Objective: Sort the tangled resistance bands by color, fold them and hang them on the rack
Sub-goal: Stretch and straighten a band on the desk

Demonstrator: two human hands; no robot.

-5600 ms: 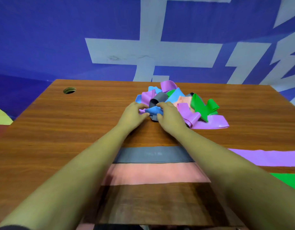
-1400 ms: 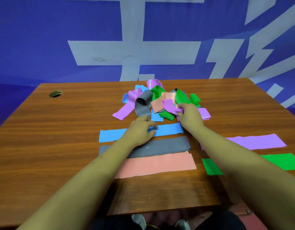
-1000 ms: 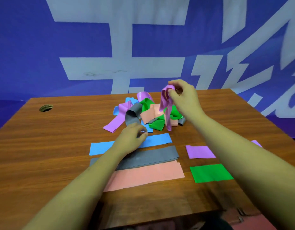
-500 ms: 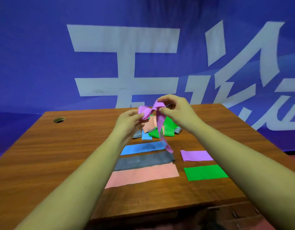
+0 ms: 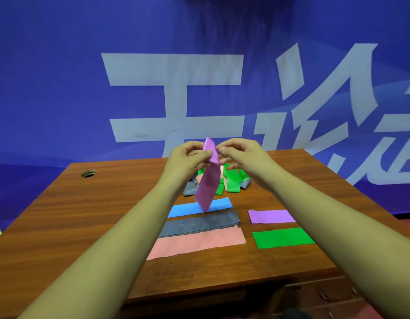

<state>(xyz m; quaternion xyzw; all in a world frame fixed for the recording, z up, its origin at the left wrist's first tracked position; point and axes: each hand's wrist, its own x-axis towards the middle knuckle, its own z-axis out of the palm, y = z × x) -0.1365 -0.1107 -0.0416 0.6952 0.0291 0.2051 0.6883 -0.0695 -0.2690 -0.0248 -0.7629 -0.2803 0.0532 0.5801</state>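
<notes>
on the table, three flat bands lie left of two others, tangled pile behind, held band above.

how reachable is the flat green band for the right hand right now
Probably yes, though not straight away: the right hand pinches the raised purple band; the green band lies flat, uncovered, close by that forearm.

The purple band, folded flat, is hanging upright where I am pinching its top edge between my left fingers and right fingers. Beneath the fingers, the blue band, grey band and pink band are lying flat in parallel rows. Under the right fingers, a purple strip and green strip are lying alongside. The tangle is sitting just behind the hanging band.
</notes>
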